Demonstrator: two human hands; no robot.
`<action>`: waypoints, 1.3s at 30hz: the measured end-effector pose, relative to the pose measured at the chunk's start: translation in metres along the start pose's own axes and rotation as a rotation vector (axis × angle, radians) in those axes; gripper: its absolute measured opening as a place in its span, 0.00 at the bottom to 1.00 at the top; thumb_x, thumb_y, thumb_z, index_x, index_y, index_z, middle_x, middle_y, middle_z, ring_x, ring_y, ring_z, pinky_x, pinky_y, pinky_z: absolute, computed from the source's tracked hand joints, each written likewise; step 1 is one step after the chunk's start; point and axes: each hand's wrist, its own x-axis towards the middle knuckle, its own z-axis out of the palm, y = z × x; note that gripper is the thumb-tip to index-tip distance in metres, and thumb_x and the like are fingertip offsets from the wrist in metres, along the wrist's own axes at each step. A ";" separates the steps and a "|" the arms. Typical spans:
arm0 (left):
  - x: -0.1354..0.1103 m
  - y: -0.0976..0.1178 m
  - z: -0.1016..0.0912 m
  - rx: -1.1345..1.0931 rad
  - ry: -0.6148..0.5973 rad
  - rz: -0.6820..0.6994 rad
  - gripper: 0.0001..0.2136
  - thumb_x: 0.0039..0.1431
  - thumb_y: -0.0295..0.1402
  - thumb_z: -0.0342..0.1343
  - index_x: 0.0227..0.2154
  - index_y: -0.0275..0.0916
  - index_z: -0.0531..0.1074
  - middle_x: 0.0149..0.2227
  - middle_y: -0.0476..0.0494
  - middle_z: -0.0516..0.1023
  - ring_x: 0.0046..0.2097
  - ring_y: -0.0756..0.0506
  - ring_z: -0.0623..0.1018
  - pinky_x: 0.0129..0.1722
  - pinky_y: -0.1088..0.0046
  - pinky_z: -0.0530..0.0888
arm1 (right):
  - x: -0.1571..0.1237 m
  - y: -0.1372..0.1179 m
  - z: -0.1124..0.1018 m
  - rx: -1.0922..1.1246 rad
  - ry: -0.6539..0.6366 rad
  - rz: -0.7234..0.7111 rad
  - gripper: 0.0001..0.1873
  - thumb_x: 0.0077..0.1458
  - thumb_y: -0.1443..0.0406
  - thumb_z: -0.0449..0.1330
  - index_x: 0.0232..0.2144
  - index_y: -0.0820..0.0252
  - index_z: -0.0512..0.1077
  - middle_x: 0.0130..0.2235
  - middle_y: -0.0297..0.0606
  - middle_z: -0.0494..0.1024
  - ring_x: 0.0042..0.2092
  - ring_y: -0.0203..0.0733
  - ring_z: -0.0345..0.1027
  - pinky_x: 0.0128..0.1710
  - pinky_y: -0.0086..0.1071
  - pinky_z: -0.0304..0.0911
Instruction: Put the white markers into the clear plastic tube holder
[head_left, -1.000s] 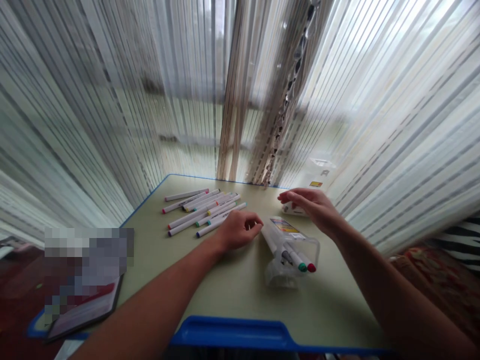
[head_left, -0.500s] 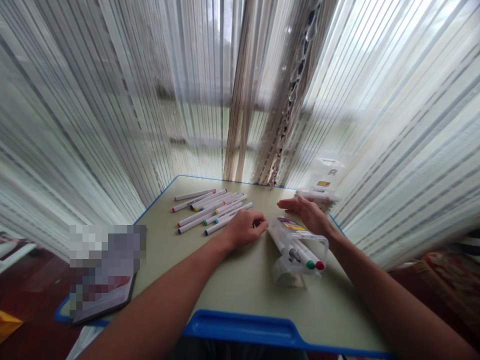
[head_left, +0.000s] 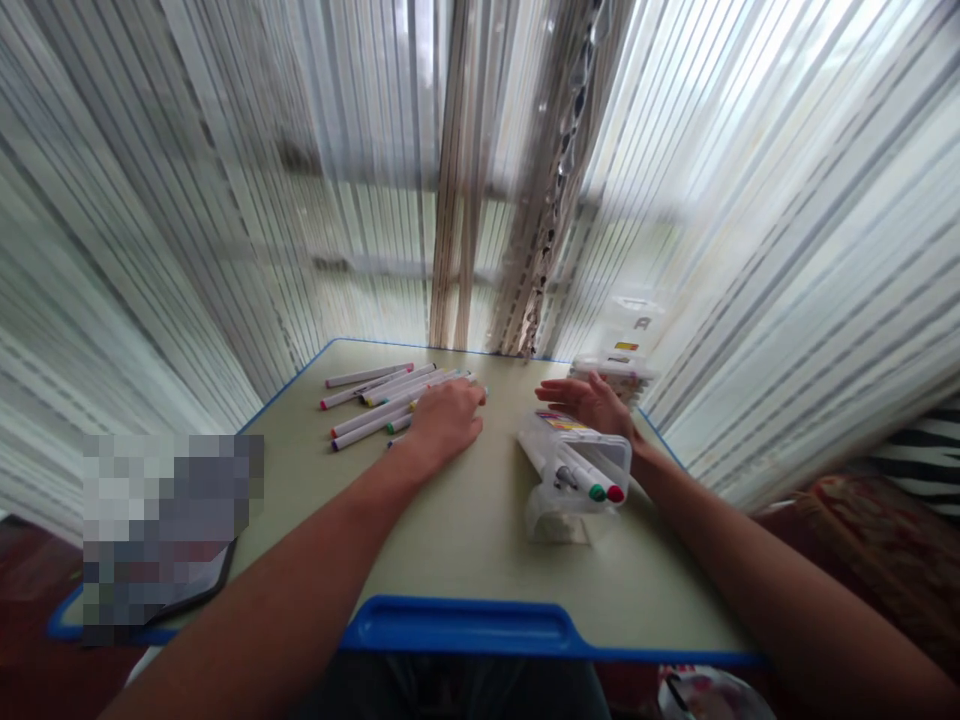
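My left hand [head_left: 448, 415] is over the right end of a group of white markers [head_left: 367, 430] with coloured ends. Its fingers are bent and a little apart from the thumb, with no marker visibly gripped; it covers several markers partly. My right hand [head_left: 592, 402] is open, fingers stretched to the left, just behind the clear plastic case [head_left: 541, 500]. The case lies on its side with its open end toward me. Inside are a few markers, one with a green end [head_left: 597, 492] and one with a red end [head_left: 615, 493].
Another clear case [head_left: 615, 370] with its lid raised stands at the back right. A tablet-like dark item [head_left: 199, 590], partly blurred, lies at the left edge. The table [head_left: 450, 540] has a blue rim and front tray [head_left: 465, 628]. String curtains [head_left: 360, 200] hang behind.
My left hand has moved left, from beside the clear case to over the markers. My right hand stays by the case, fingers a little more spread. The whole view has shifted slightly.
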 end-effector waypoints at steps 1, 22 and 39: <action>0.000 0.000 0.000 0.011 -0.011 -0.004 0.11 0.56 0.31 0.55 0.40 0.38 0.78 0.41 0.36 0.78 0.43 0.37 0.78 0.44 0.61 0.71 | 0.000 0.001 0.000 0.000 -0.002 -0.004 0.34 0.55 0.38 0.47 0.40 0.56 0.79 0.48 0.44 0.81 0.54 0.52 0.72 0.57 0.46 0.62; -0.005 -0.003 -0.005 0.092 -0.088 -0.130 0.12 0.57 0.26 0.52 0.41 0.35 0.77 0.41 0.32 0.80 0.43 0.36 0.79 0.41 0.63 0.73 | 0.003 0.009 -0.005 -0.036 0.016 -0.110 0.32 0.56 0.40 0.49 0.38 0.55 0.81 0.44 0.44 0.82 0.50 0.52 0.72 0.51 0.43 0.63; 0.001 0.008 -0.006 -0.291 0.224 0.199 0.14 0.68 0.32 0.45 0.50 0.35 0.71 0.47 0.37 0.73 0.46 0.43 0.77 0.46 0.67 0.73 | -0.001 -0.001 0.001 -0.140 0.075 -0.190 0.31 0.55 0.41 0.53 0.36 0.59 0.80 0.40 0.46 0.83 0.45 0.52 0.75 0.46 0.43 0.67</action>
